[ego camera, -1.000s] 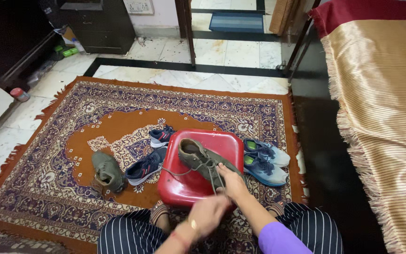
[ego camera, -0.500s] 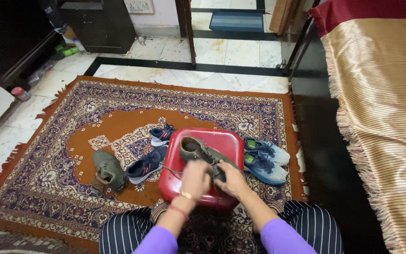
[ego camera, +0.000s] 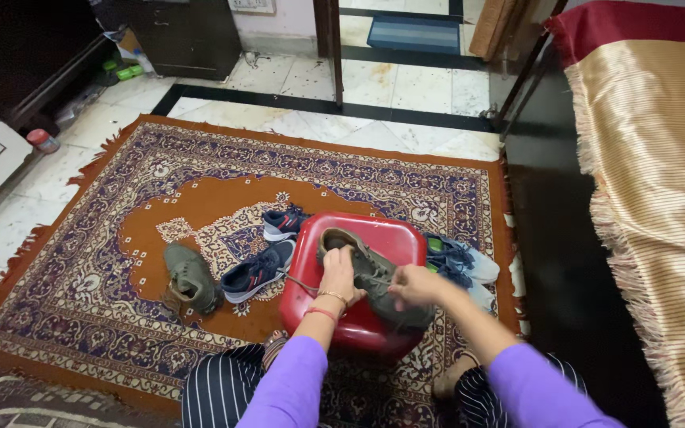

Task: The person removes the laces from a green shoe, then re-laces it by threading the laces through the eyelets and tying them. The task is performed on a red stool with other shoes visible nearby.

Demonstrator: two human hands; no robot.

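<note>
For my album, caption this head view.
Both hands, left and right, work laces on an olive-green shoe atop a red plastic stool.

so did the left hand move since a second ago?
Yes. The left hand went forward from over the person's lap onto the olive shoe atop the red stool.

Soft, even indoor light; the marble floor (ego camera: pixel 406 87) beyond the rug (ego camera: pixel 105 317) shines palely. Left of the rug lies dark shadow. The right hand (ego camera: pixel 412 285) is slightly blurred.
</note>
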